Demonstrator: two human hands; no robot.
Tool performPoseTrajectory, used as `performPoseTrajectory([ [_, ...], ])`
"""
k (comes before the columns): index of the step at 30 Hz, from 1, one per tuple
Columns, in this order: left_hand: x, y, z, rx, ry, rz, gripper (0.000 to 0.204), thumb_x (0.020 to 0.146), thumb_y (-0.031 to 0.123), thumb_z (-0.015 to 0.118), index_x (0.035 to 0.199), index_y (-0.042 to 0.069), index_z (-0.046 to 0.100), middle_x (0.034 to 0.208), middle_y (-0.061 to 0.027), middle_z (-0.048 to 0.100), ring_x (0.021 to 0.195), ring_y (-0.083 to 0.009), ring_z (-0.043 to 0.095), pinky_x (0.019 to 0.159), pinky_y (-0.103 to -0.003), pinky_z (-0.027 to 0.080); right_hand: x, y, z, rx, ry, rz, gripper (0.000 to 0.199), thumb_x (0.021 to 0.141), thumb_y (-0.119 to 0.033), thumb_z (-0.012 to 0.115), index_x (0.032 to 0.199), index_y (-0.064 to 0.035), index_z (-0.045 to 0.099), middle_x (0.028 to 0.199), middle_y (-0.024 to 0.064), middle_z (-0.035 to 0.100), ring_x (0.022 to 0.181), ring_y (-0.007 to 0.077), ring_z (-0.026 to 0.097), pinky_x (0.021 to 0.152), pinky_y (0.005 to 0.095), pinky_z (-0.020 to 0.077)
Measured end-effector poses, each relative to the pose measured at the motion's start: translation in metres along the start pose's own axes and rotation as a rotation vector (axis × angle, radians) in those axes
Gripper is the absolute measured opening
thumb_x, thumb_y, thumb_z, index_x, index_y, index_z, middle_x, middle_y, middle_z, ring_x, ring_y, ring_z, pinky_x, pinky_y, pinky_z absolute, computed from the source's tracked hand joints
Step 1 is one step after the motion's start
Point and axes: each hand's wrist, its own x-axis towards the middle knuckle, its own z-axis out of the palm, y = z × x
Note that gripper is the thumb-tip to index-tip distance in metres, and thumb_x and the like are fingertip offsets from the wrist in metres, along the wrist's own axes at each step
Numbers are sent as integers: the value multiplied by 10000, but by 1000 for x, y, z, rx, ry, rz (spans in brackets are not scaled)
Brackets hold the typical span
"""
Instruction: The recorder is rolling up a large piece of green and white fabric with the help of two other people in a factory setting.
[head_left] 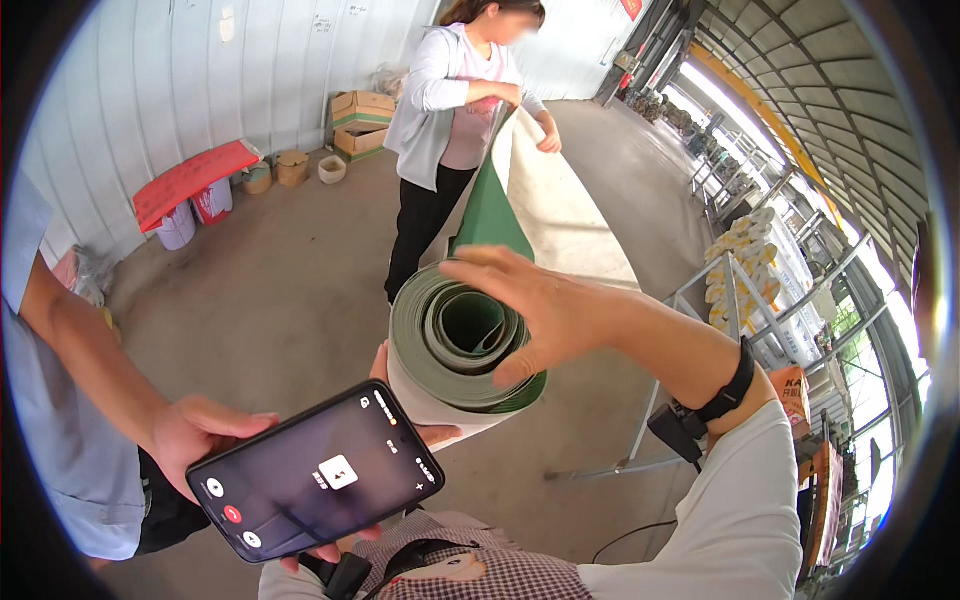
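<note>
1. Head view: the green roll (447,352) is upheld in front of the wearer, its coiled end facing them, its hollow core showing; it is the landmark for all that follows.
2. The right hand (560,305) reaches over the roll's end from the right, thumb and fingers spread apart; I cannot tell how firmly they touch it.
3. The left hand (438,434) is at the roll's lower left side, mostly hidden by a phone; I cannot tell how far it is closed.
4. That black phone (320,475), lit screen upward, stands in the way below and left of the roll, in the hand of a co-worker (200,435) farther left.
5. Beyond the roll, a second co-worker (430,110) in a pale jacket grips the loose sheet (565,215), pale on one face and green on the other.
6. Past the roll to the upper left, by the wall, are cardboard boxes (362,120), a small pale tub (332,169) and a red panel (195,183) over buckets (177,228).
7. Right of the roll, behind the right forearm, stand a metal frame (733,300) and stacked bags (745,262).
</note>
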Motion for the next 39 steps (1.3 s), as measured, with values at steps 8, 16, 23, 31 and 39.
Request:
performPoseTrajectory([
  [8, -23, -85, 90, 98, -307, -11, 1405, 502, 581, 939, 1503, -45, 177, 1443, -173, 444, 1328, -286, 465, 1106, -408, 367, 37, -5, 0, -144, -14, -123, 740, 734, -6, 659, 1441, -60, 447, 1317, 205, 503, 1226, 380, 524, 999, 438, 471],
  [16, -33, -77, 79, 198, -291, -19, 1473, 464, 596, 938, 1495, -83, 134, 1459, -239, 395, 1345, -365, 439, 1118, -441, 347, 44, -24, 16, -126, -196, 64, 449, 783, -143, 666, 1202, -21, 560, 959, 174, 667, 899, 350, 668, 805, 426, 527],
  [23, -34, -89, 67, 129, -325, 23, 1539, 447, 596, 950, 1512, -70, 61, 1513, -199, 357, 1389, -309, 391, 1159, -427, 294, 5, -31, -2, 442, -332, 929, 637, 909, -419, 600, 1315, 49, 453, 929, 241, 684, 944, 389, 674, 879, 459, 509],
  [31, -33, -74, 75, 203, -213, 38, 1436, 418, 612, 945, 1459, -105, 265, 1400, -275, 465, 1316, -401, 473, 1103, -476, 356, -26, -47, 12, -43, 75, -147, 893, 784, -530, 751, 1393, 16, 393, 1334, 219, 450, 1218, 410, 487, 1061, 478, 393],
  [39, -36, -68, 74, 419, -358, -4, 1382, 430, 607, 934, 1439, -107, 316, 1395, -293, 480, 1291, -441, 482, 1095, -488, 369, -76, -58, 28, -194, -48, -106, 984, 648, -410, 871, 1407, -3, 396, 1147, 146, 570, 1138, 333, 549, 1091, 514, 369],
])
